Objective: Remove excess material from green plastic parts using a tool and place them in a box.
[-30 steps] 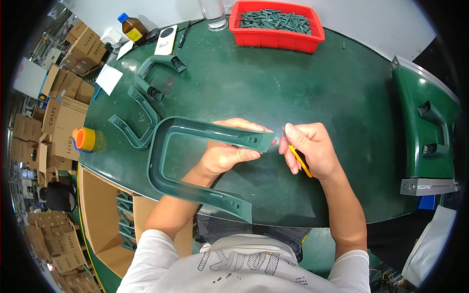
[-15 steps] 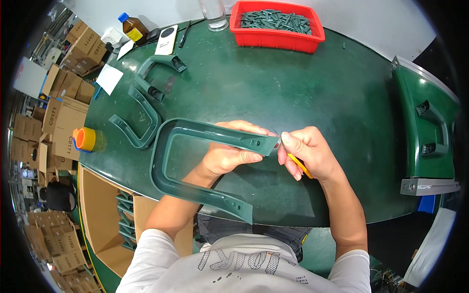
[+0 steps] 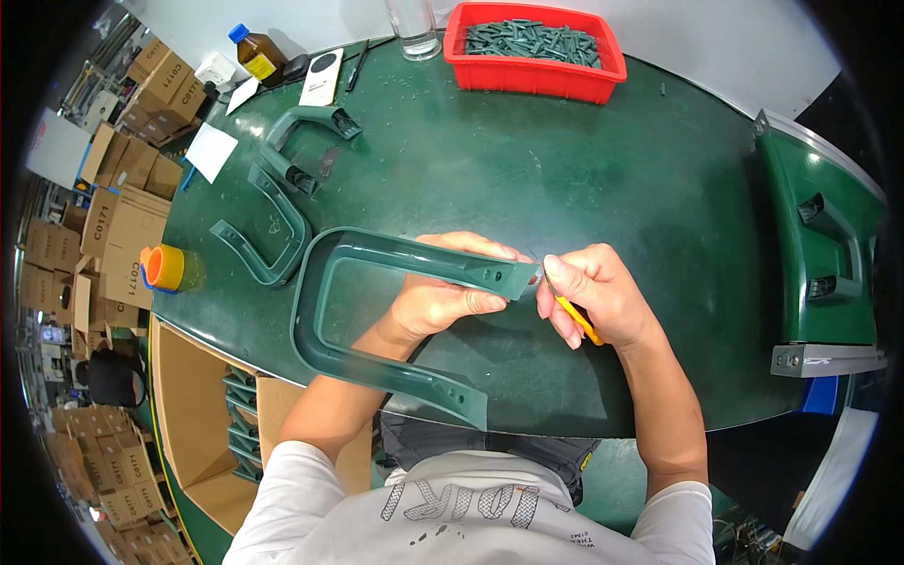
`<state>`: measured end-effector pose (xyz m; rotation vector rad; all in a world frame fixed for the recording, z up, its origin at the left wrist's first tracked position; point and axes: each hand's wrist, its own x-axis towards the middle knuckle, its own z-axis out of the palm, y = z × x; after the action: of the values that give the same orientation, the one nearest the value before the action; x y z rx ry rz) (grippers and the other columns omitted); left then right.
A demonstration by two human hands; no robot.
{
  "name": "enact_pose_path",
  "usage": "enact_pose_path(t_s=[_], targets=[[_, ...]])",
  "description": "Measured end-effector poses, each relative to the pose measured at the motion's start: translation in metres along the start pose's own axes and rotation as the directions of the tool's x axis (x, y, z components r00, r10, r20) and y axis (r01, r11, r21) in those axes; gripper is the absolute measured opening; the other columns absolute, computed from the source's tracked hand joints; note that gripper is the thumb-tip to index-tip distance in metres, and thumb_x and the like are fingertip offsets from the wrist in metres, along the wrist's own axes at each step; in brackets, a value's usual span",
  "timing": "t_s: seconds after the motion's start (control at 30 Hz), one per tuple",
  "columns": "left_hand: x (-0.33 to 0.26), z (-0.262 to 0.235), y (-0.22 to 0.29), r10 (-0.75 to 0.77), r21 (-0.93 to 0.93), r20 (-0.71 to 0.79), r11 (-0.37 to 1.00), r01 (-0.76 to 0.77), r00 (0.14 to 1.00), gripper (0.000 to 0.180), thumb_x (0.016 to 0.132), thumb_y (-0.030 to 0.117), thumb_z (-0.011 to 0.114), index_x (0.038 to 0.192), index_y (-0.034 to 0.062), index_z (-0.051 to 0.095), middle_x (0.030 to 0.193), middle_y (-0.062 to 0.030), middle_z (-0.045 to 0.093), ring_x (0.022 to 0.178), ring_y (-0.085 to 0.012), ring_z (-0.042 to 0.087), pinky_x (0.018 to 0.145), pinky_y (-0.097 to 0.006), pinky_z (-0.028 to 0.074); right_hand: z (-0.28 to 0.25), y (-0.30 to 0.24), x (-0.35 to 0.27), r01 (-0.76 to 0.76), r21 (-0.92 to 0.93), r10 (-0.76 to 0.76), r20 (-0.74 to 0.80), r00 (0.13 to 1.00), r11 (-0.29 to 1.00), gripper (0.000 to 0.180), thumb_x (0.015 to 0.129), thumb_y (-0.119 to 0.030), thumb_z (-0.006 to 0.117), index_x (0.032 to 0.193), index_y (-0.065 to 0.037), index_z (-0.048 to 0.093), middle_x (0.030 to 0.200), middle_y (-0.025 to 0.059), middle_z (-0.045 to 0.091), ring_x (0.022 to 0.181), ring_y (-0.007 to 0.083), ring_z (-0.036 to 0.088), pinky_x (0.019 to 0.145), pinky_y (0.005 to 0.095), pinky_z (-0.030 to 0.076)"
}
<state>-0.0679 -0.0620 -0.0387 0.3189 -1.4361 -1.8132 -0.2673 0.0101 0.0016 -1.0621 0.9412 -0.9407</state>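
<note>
Over the near edge of the bench [image 3: 678, 179], the left hand [image 3: 427, 303] grips a green U-shaped handle [image 3: 309, 306], far leg running rightward, tip just beside the right hand [image 3: 603, 287], which pinches a yellow-handled tool [image 3: 582, 322]

We are in a factory workshop: a broad green-topped workbench [image 3: 678, 188], a red rectangular plastic bin [image 3: 537, 81] of small dark-green pieces [image 3: 532, 42], several green U-shaped parts [image 3: 405, 256] and stacked brown cardboard cartons [image 3: 127, 235] beyond the bench's left edge show us this.
</note>
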Motion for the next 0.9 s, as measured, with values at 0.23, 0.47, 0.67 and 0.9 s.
enact_pose_path(t_s=[0.23, 0.47, 0.67, 0.9], targets=[[-0.001, -0.002, 0.0, 0.011, 0.037, 0.016, 0.999, -0.011, 1.0, 0.042, 0.066, 0.013, 0.082, 0.101, -0.0029, 0.064, 0.098, -0.0154, 0.067, 0.095, -0.0232, 0.063, 0.085, -0.035, 0.05, 0.003, -0.004, -0.001, -0.012, -0.017, 0.012, -0.011, 1.0, 1.0, 0.052, 0.093, -0.043, 0.05, 0.066, 0.0, 0.059, 0.047, 0.0047, 0.051, 0.037, 0.0101, 0.048, 0.037, 0.0224, 0.038], [0.001, 0.002, 0.003, 0.012, 0.024, 0.043, 1.0, -0.013, 0.999, 0.04, 0.068, 0.011, 0.08, 0.101, -0.0033, 0.064, 0.098, -0.0151, 0.067, 0.094, -0.0228, 0.063, 0.084, -0.034, 0.05, -0.001, -0.001, -0.004, -0.024, -0.012, 0.024, 0.022, 0.999, 1.0, 0.049, 0.094, -0.039, 0.05, 0.066, 0.0, 0.06, 0.047, 0.0043, 0.052, 0.037, 0.0094, 0.048, 0.038, 0.0221, 0.038], [0.016, -0.015, -0.005, -0.03, -0.058, -0.165, 0.998, 0.02, 0.986, 0.036, 0.074, 0.004, 0.071, 0.107, -0.0017, 0.057, 0.099, -0.0191, 0.064, 0.085, -0.0232, 0.063, 0.066, -0.031, 0.052, 0.001, -0.004, -0.001, 0.199, -0.183, -0.107, 0.419, 0.901, 0.963, 0.041, 0.093, -0.029, 0.051, 0.067, 0.0, 0.062, 0.046, 0.0022, 0.051, 0.039, 0.0086, 0.049, 0.039, 0.0242, 0.037], [0.014, -0.026, -0.009, 0.222, 0.55, -0.298, 0.835, -0.023, 0.928, 0.041, 0.066, 0.014, 0.079, 0.095, 0.0007, 0.054, 0.074, -0.0086, 0.062, 0.068, -0.0162, 0.061, 0.057, -0.029, 0.048, -0.017, 0.015, 0.021, 0.17, 0.07, -0.167, -0.051, 0.985, 0.983, 0.023, 0.093, -0.02, 0.051, 0.089, 0.003, 0.055, 0.055, 0.0004, 0.041, 0.042, 0.0116, 0.043, 0.041, 0.0238, 0.035]])
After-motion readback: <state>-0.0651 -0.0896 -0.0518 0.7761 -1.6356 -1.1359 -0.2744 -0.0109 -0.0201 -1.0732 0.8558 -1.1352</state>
